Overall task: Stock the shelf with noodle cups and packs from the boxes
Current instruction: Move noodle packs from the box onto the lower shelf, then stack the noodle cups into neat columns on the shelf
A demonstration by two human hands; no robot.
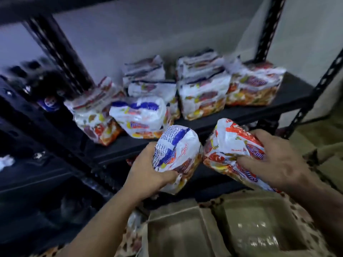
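Observation:
My left hand [148, 169] grips a white noodle pack with blue print [178, 154], held just in front of the black shelf [250, 112]. My right hand [272, 162] grips a second noodle pack with red and orange print [230, 145] beside it. Several more noodle packs [202, 97] stand and lie on the shelf board, some stacked at the back. An open cardboard box [213, 229] sits below my hands, its inside dim.
Black perforated shelf posts [313, 101] rise at the right and another [61, 56] at the left. A neighbouring dark rack at the left holds bottles [50, 102]. A pale wall [148, 34] is behind the shelf. More cardboard [326, 145] stands at the right.

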